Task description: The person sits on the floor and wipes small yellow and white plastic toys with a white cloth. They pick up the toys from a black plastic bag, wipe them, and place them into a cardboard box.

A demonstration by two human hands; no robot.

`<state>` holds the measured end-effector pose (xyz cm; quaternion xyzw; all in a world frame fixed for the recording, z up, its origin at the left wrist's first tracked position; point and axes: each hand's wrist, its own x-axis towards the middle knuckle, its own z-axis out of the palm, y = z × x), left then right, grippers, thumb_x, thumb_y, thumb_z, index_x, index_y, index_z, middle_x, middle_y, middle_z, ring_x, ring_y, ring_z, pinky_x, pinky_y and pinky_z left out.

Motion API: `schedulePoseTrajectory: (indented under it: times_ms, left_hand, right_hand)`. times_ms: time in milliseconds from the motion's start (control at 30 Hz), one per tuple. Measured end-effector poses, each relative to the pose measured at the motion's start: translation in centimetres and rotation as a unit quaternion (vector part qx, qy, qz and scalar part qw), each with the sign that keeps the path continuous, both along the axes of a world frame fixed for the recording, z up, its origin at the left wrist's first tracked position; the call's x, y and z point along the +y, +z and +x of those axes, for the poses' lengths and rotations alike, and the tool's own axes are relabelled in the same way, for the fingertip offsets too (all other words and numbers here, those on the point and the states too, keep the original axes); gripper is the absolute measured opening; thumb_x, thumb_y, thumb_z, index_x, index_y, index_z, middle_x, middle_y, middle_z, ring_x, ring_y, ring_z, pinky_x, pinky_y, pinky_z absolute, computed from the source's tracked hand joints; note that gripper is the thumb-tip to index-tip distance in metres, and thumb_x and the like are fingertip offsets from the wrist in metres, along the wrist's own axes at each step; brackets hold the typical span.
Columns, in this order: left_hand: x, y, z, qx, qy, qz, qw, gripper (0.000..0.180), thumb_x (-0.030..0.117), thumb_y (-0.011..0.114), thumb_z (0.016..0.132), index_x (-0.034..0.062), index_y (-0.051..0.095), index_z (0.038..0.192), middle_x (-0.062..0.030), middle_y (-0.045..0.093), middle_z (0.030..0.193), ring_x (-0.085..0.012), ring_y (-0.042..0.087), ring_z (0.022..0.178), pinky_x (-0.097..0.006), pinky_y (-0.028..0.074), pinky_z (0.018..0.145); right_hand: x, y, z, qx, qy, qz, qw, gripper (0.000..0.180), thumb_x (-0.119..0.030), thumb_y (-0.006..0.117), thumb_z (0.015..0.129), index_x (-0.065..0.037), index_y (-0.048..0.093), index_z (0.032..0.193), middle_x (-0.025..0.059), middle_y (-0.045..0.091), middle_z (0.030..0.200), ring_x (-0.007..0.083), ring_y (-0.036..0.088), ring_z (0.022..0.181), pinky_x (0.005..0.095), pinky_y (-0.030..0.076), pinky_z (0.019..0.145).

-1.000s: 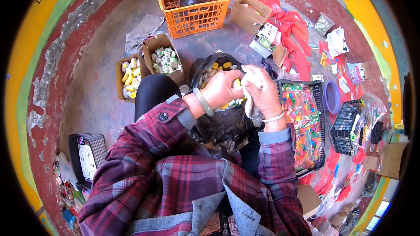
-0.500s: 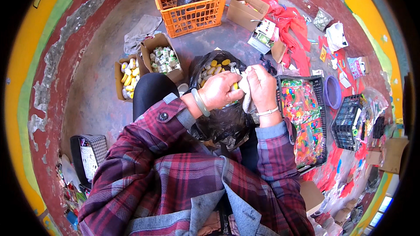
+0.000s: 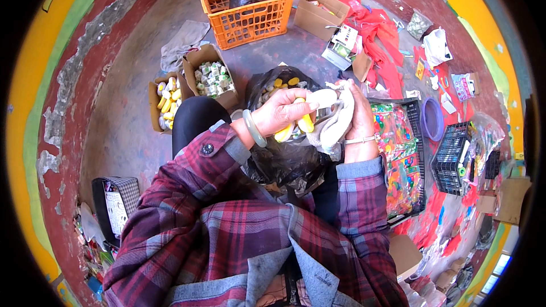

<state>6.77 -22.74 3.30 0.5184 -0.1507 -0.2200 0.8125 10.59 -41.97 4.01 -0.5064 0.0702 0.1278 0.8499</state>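
Observation:
My left hand (image 3: 280, 112) is closed around several yellow-and-white oval pieces (image 3: 306, 123). A white oval piece (image 3: 323, 99) sticks out from its fingertips toward my right hand. My right hand (image 3: 359, 115) grips a whitish cloth (image 3: 339, 125), which hangs from it and meets the white piece. Both hands are above an opened black plastic bag (image 3: 284, 165) between my knees. More yellow and grey-white oval pieces (image 3: 293, 81) lie in the bag's far part; my hands hide some of its contents.
Left of the bag stand a cardboard box (image 3: 154, 115) of yellow-and-white pieces and another box (image 3: 228, 99) of small white-green pieces. An orange crate (image 3: 250, 25) is farther off. On the right are a black tray (image 3: 422, 187) of colourful packets, a purple basket (image 3: 433, 119) and a dark crate (image 3: 449, 162).
My hands have moved apart slightly. The cloth now hangs spread from my right hand, and the white oval piece and several yellow ones show in my left hand.

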Motion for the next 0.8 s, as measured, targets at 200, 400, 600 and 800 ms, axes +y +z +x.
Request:
schedulePoseTrajectory:
  times_ms: [200,400,600,800]
  left_hand:
    - [-0.3,-0.1,0.1,0.056,0.007,-0.057,0.997,0.023,0.025,0.052,0.090,0.0033,0.058,0.093,-0.0039,0.061,0.079,-0.0111,0.057,0.070,-0.023,0.045,0.066]
    - [-0.5,-0.1,-0.3,0.124,0.008,-0.087,0.988,0.022,0.023,0.052,0.090,0.0029,0.057,0.098,-0.0039,0.061,0.080,-0.0105,0.058,0.069,-0.022,0.046,0.063]
    - [-0.2,0.6,-0.8,0.057,-0.013,0.008,0.998,0.021,0.021,0.056,0.088,0.0021,0.059,0.096,-0.0004,0.061,0.080,-0.0075,0.056,0.073,-0.022,0.045,0.067]
    - [5.2,5.2,-3.3,0.016,0.081,0.023,0.996,0.021,0.020,0.057,0.086,0.0025,0.060,0.097,-0.0026,0.062,0.079,-0.0093,0.059,0.072,-0.023,0.047,0.064]
  right_hand:
    - [0.9,1.8,-0.8,-0.116,0.038,-0.029,0.992,0.032,-0.029,0.058,0.087,-0.001,0.055,0.101,0.0050,0.059,0.089,0.0127,0.056,0.083,0.0250,0.046,0.075]
    - [1.6,1.5,-1.5,-0.204,0.069,-0.199,0.956,0.026,-0.019,0.064,0.082,-0.001,0.056,0.099,0.0042,0.060,0.090,0.0103,0.055,0.085,0.0242,0.045,0.076]
    - [1.9,2.1,-2.4,-0.218,0.026,-0.165,0.962,0.018,-0.019,0.057,0.085,-0.001,0.055,0.087,0.0021,0.056,0.080,0.0093,0.051,0.075,0.0228,0.043,0.068]
    - [2.5,1.5,-2.2,-0.138,-0.031,-0.132,0.981,0.021,-0.026,0.054,0.087,-0.006,0.053,0.087,0.0041,0.053,0.067,0.0099,0.048,0.053,0.0212,0.040,0.048]
